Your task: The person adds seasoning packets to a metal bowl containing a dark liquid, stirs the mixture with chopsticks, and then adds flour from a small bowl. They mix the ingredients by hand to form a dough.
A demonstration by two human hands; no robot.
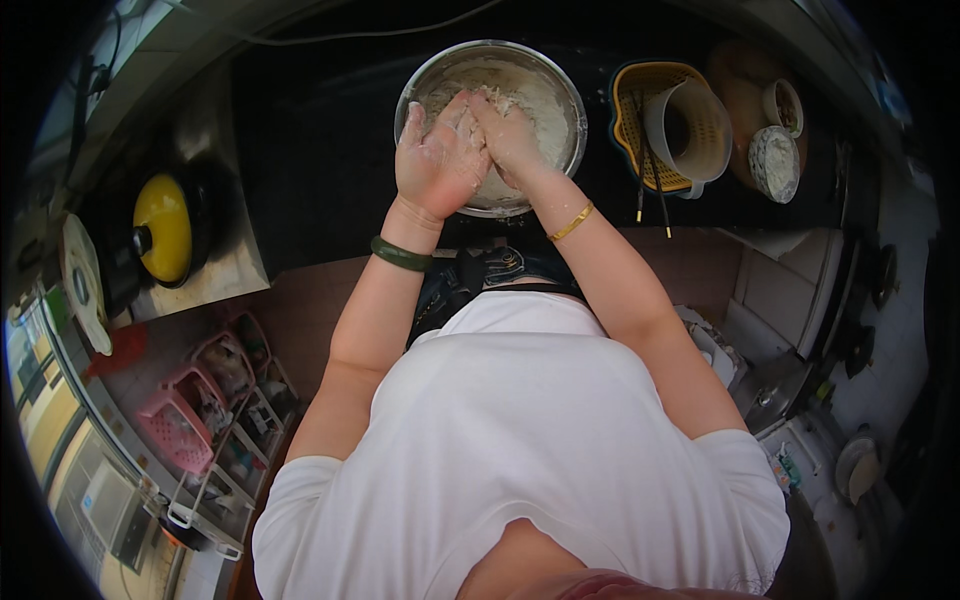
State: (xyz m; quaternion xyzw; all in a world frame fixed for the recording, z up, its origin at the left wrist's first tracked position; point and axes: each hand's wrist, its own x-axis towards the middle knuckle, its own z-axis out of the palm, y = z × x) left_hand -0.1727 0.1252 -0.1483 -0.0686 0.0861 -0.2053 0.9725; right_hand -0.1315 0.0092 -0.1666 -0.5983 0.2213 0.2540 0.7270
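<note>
A stainless steel bowl [577, 112] stands on the black countertop [315, 150] before me. Loose flour and crumbly dough [551, 112] lie inside it. Over the bowl my left hand [439, 165] is turned palm up, its thumb apart, with flour and sticky bits on the skin. My right hand [517, 142] rests against the left one's fingers and inner edge; its own fingertips are partly hidden there, so their grip is unclear. A dark green bangle [401, 255] circles my left wrist, a gold bracelet [571, 221] my right forearm.
Right of the bowl, a yellow plastic basket [626, 79] holds a translucent jug [712, 127], with dark chopsticks [664, 210] across its side. Beyond are a patterned bowl of white powder [775, 165] and a small bowl [785, 109]. A yellow lid [169, 225] is left; pink baskets [176, 431] sit lower.
</note>
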